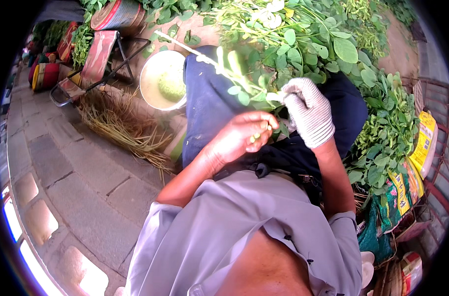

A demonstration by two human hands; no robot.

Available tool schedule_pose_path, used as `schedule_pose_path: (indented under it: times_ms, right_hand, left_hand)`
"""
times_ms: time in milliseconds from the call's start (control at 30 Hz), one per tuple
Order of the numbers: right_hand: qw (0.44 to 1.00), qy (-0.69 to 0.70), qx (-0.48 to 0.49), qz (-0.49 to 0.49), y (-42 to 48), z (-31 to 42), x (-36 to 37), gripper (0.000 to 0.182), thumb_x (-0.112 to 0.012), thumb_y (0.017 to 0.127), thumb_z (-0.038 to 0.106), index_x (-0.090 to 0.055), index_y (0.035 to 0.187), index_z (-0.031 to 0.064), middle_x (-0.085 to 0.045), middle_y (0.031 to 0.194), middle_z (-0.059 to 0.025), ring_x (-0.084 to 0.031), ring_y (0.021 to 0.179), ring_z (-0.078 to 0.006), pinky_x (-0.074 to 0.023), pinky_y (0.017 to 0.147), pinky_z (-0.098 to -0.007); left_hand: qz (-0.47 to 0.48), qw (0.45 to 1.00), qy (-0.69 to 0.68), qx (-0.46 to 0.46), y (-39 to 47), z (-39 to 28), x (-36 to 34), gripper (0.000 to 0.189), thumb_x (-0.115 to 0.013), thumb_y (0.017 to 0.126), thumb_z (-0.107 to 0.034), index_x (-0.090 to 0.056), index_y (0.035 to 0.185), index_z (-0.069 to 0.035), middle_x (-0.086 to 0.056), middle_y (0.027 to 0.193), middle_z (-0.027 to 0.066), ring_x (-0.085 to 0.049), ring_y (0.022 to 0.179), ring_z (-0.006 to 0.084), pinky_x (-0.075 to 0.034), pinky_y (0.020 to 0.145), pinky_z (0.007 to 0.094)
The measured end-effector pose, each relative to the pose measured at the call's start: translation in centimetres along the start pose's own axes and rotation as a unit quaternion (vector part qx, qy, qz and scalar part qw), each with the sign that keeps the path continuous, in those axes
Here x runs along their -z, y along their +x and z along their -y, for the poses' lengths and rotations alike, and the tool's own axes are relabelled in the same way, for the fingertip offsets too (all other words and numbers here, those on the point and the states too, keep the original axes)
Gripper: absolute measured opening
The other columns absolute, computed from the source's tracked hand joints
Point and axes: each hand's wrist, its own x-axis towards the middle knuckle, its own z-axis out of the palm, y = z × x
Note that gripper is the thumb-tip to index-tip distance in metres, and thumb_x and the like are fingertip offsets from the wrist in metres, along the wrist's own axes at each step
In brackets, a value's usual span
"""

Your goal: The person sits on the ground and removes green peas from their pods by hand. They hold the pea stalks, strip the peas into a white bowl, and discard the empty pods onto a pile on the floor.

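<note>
My bare left hand (244,135) curls its fingers around small green pods (254,138), some of which show between the fingers above my lap. Just right of it, my right hand (308,113) wears a striped knit glove and pinches the leafy end of a bean plant stalk (243,79). From the glove, this stalk slants up and left over my knee in dark blue trousers (209,96), with a few leaves and pods on it, partly blurred. The two hands are close together but apart. Part of the glove's fingertips is hidden by leaves.
A white bucket (149,79) holding green beans stands left of my knee. Leafy bean plants (305,40) are heaped ahead and right. At left are a folding stool (98,55) and stripped stalks (124,127) on stone paving (91,199). Printed sacks (398,188) lie at right.
</note>
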Motion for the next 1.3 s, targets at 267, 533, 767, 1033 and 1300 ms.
schedule_pose_path:
  times_ms: [267,533,767,1033,1300]
  right_hand:
    - [0.986,-0.125,0.108,0.025,-2.7,-1.8,-2.5,0.018,-0.054,0.083,0.006,-0.058,0.101,0.0069,-0.065,0.091,-0.0147,-0.065,0.08,-0.0347,-0.0536,0.071,-0.0412]
    - [0.99,-0.116,0.072,0.025,-4.2,-3.5,-3.8,0.02,-0.055,0.083,0.007,-0.057,0.103,0.0077,-0.065,0.087,-0.0165,-0.064,0.075,-0.0371,-0.0528,0.067,-0.0433]
    - [0.99,-0.129,0.046,-0.021,-4.4,-5.2,-4.4,0.014,-0.058,0.082,0.01,-0.059,0.095,0.0056,-0.063,0.075,-0.018,-0.063,0.068,-0.038,-0.0517,0.063,-0.0439]
    - [0.989,-0.138,-0.004,0.043,-4.1,-5.6,-4.2,0.008,-0.057,0.083,0.014,-0.06,0.083,0.0071,-0.06,0.073,-0.0202,-0.06,0.065,-0.0384,-0.0484,0.059,-0.043]
    - [0.954,0.148,-0.196,0.174,-3.3,-5.0,-2.9,0.012,-0.055,0.085,0.014,-0.059,0.078,0.0051,-0.057,0.063,-0.0054,-0.052,0.048,-0.0153,-0.0407,0.044,-0.0274]
  left_hand:
    - [-0.12,0.991,-0.06,-0.009,0.8,1.1,0.4,0.017,-0.064,0.084,-0.017,-0.054,0.093,-0.005,-0.056,0.077,0.0031,-0.052,0.063,0.0121,-0.039,0.049,0.0212]
    - [-0.122,0.981,-0.148,-0.028,1.0,2.5,1.6,0.016,-0.067,0.085,-0.017,-0.055,0.093,-0.01,-0.056,0.081,-0.0008,-0.051,0.067,0.0101,-0.04,0.054,0.0204]
    - [-0.138,0.983,-0.101,-0.061,1.3,2.9,1.9,0.013,-0.066,0.087,-0.017,-0.057,0.089,-0.008,-0.054,0.076,-0.0011,-0.05,0.063,0.0094,-0.039,0.053,0.0211]
    - [-0.114,0.99,-0.039,-0.073,1.2,3.2,2.6,0.019,-0.065,0.088,-0.017,-0.061,0.103,-0.008,-0.062,0.089,-0.0013,-0.054,0.069,0.0086,-0.041,0.054,0.0224]
    - [-0.141,0.989,-0.005,-0.043,1.3,3.1,2.4,0.014,-0.057,0.09,-0.011,-0.058,0.103,-0.007,-0.054,0.069,-0.0004,-0.047,0.052,0.0089,-0.034,0.044,0.0225]
